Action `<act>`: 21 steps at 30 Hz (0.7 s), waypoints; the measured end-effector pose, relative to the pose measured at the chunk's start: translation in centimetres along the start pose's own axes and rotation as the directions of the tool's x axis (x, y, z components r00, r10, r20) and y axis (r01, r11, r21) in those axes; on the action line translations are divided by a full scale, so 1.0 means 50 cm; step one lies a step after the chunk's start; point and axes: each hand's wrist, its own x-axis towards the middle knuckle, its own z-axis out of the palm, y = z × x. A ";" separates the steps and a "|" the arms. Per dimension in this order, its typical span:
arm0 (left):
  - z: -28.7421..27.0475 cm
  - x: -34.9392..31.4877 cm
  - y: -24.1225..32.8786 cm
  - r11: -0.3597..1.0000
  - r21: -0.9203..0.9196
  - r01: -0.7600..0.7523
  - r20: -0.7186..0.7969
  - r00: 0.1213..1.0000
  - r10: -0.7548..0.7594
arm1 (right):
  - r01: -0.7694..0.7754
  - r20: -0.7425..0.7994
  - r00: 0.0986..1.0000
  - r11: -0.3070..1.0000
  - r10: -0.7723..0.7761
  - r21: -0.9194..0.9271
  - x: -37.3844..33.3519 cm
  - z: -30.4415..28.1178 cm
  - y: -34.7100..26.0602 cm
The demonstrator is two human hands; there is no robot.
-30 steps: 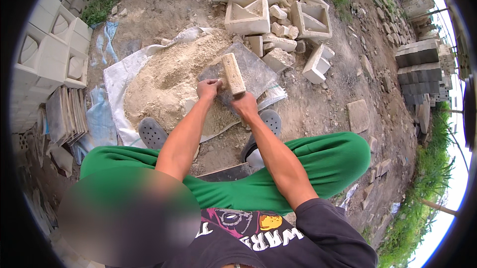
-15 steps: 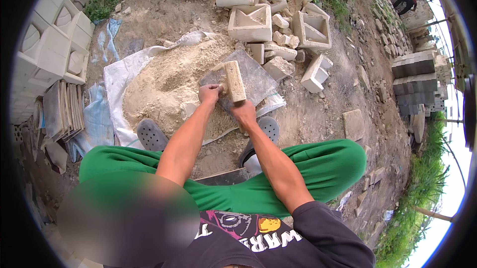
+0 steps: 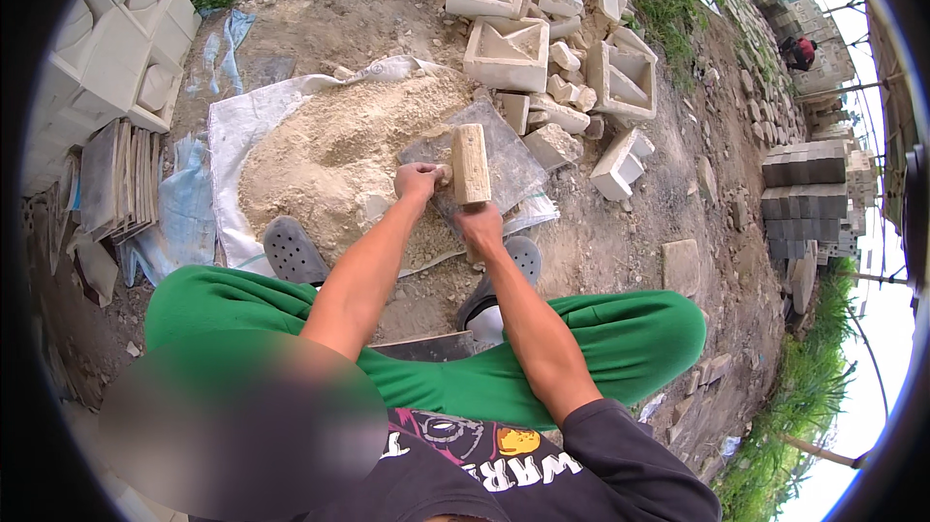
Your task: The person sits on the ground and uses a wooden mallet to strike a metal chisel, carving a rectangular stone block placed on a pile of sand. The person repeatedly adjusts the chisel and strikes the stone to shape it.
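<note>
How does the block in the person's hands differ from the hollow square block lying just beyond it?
The held block is a narrow solid bar, gripped by the left hand and right hand. The hollow square block is wider, recessed in the middle, and rests untouched on the ground. Both are pale, sandy-coloured cast pieces.

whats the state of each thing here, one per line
pale block: upright on end, held over the grey slab
left hand: gripping the block's left side
right hand: gripping the block's lower end
grey slab: lying flat, dusty
sand pile: heaped loose on white sheet
hollow moulded blocks: lying jumbled, some broken
</note>
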 end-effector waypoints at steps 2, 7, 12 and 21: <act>0.010 0.005 -0.014 0.999 0.028 0.021 -0.008 1.000 -0.021 | -0.195 0.174 0.968 0.979 0.183 0.056 0.028 -0.030 -0.006; -0.017 0.043 -0.060 0.997 0.047 -0.061 -0.003 0.998 0.062 | 0.112 0.033 0.992 0.973 -0.121 0.202 0.012 -0.091 -0.124; -0.009 0.004 -0.012 1.000 -0.003 0.016 0.028 0.999 -0.016 | 0.104 -0.059 0.994 0.981 -0.095 0.162 0.007 -0.055 -0.083; -0.021 0.009 -0.012 0.993 0.106 0.047 -0.049 0.998 -0.042 | -0.031 0.185 0.983 0.993 0.008 0.118 0.010 -0.111 -0.125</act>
